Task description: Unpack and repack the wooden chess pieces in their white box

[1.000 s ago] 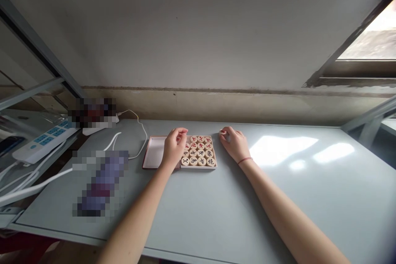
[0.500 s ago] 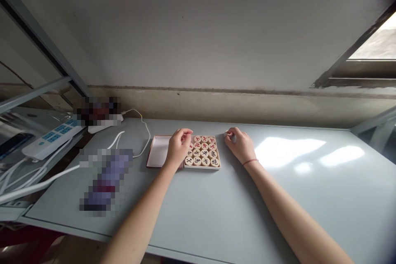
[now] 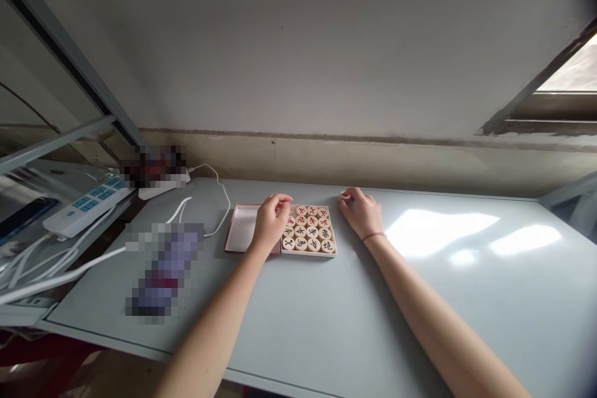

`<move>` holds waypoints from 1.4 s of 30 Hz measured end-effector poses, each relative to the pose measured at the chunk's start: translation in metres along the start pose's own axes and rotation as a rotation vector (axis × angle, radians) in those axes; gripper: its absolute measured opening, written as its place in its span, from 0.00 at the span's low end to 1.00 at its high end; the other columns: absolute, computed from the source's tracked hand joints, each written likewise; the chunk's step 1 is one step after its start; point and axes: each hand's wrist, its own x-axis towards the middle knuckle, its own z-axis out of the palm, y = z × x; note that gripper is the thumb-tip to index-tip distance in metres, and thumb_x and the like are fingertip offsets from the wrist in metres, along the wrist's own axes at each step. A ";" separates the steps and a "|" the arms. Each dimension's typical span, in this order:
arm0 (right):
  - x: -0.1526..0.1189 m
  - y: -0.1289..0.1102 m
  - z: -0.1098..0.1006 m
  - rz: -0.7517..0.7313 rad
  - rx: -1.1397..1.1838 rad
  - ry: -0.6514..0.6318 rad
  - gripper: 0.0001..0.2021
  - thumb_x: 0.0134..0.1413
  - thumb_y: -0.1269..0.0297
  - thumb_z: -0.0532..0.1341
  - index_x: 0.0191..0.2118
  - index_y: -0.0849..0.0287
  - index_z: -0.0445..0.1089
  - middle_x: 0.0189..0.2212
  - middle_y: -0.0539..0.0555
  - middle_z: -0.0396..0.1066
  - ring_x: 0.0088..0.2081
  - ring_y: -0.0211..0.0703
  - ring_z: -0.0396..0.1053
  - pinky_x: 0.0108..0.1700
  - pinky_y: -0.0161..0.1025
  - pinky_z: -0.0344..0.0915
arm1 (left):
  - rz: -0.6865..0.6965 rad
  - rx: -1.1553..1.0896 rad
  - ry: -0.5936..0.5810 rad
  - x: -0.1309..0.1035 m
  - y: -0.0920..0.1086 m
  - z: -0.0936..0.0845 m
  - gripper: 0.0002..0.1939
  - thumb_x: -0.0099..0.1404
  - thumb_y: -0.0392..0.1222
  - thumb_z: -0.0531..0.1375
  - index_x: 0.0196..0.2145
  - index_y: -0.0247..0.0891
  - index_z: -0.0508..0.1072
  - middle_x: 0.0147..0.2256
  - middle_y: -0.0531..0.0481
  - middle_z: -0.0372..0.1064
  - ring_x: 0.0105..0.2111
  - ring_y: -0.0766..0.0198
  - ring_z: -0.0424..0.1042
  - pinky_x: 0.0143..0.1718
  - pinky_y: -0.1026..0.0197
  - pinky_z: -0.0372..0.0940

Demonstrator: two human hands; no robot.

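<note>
A shallow box holds rows of round pale Chinese chess pieces, with red characters in the far rows and black ones nearer. Its reddish-edged lid lies inside up against the left side. My left hand is over the seam between lid and box, hiding part of both. Its fingers are curled together, and I cannot see whether anything is between them. Right of the box, my right hand is close to the tabletop with fingers bent inward. A small pale bit shows by its fingertips, too unclear to name.
The grey table meets a wall behind. At left are a white power strip, white cables, a blurred purple item and a metal frame post. Window light glares on the right of the tabletop.
The view has shifted slightly, moving the scene a little to the right. My right hand has come a little nearer the box; my left hand stays over the seam.
</note>
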 end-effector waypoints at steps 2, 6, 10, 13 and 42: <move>0.000 0.002 0.002 0.001 0.004 -0.025 0.06 0.49 0.61 0.56 0.33 0.54 0.67 0.30 0.52 0.74 0.35 0.48 0.67 0.37 0.41 0.56 | 0.005 0.004 -0.004 0.000 0.000 0.000 0.07 0.64 0.35 0.53 0.34 0.39 0.72 0.37 0.49 0.72 0.36 0.64 0.71 0.39 0.62 0.67; -0.001 0.004 0.003 -0.007 0.015 -0.029 0.06 0.50 0.61 0.55 0.34 0.53 0.66 0.30 0.52 0.74 0.35 0.48 0.67 0.37 0.40 0.57 | 0.022 0.021 -0.001 0.000 0.000 -0.001 0.08 0.63 0.35 0.53 0.34 0.40 0.72 0.37 0.50 0.72 0.36 0.64 0.71 0.40 0.62 0.66; 0.000 0.006 0.004 0.001 0.024 -0.018 0.06 0.50 0.60 0.56 0.35 0.53 0.65 0.30 0.52 0.73 0.34 0.48 0.67 0.37 0.41 0.57 | 0.022 0.031 0.004 0.001 0.000 -0.001 0.08 0.63 0.34 0.53 0.34 0.40 0.72 0.37 0.50 0.72 0.36 0.64 0.71 0.40 0.62 0.66; 0.000 0.007 0.005 0.001 0.029 -0.005 0.08 0.49 0.61 0.56 0.37 0.53 0.64 0.31 0.53 0.73 0.35 0.48 0.67 0.37 0.40 0.58 | 0.024 0.026 0.004 0.001 0.000 -0.002 0.08 0.63 0.34 0.53 0.34 0.40 0.72 0.37 0.50 0.72 0.35 0.64 0.71 0.40 0.62 0.66; -0.031 -0.040 -0.023 0.106 0.321 -0.253 0.14 0.57 0.50 0.50 0.33 0.53 0.64 0.19 0.48 0.69 0.23 0.43 0.66 0.26 0.36 0.55 | 0.030 0.857 -0.155 0.001 0.016 0.021 0.18 0.65 0.46 0.52 0.30 0.38 0.79 0.35 0.39 0.68 0.41 0.48 0.62 0.41 0.48 0.58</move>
